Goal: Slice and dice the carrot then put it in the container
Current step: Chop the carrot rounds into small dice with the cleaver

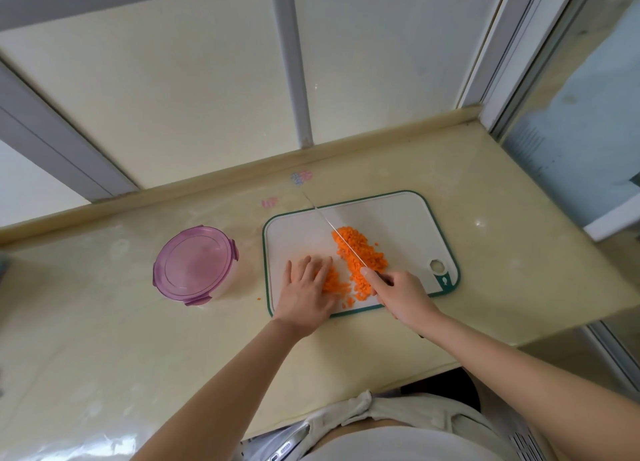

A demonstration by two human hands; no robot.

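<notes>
Pale yellow counter [104, 322] runs under both hands and out to either side. White cutting board [408, 225] with green rim lies on it, directly beneath both hands, its hanging hole just beyond and to the outside of the right hand [403, 296]. Round container [195, 263], purple clip lid on, stands on the counter to the outside of the left hand [306, 287], near the board's edge but apart from it. Left hand: palm down on the board, fingers straight and slightly spread, gripping nothing, fingertips against a small heap of dice. Right hand: curled around the handle of the knife [332, 230], one finger laid forward toward the blade. Blade reaches away from the right hand on a slant toward the left hand's side, crossing the main heap, tip past the board's far rim; whether the edge touches the board, cannot tell. Diced carrot [360, 249]: main heap just ahead of the right hand, smaller heap [334, 282] between the two hands, touching the left fingers. One stray carrot bit [258, 299] on the counter, between left hand and container.
</notes>
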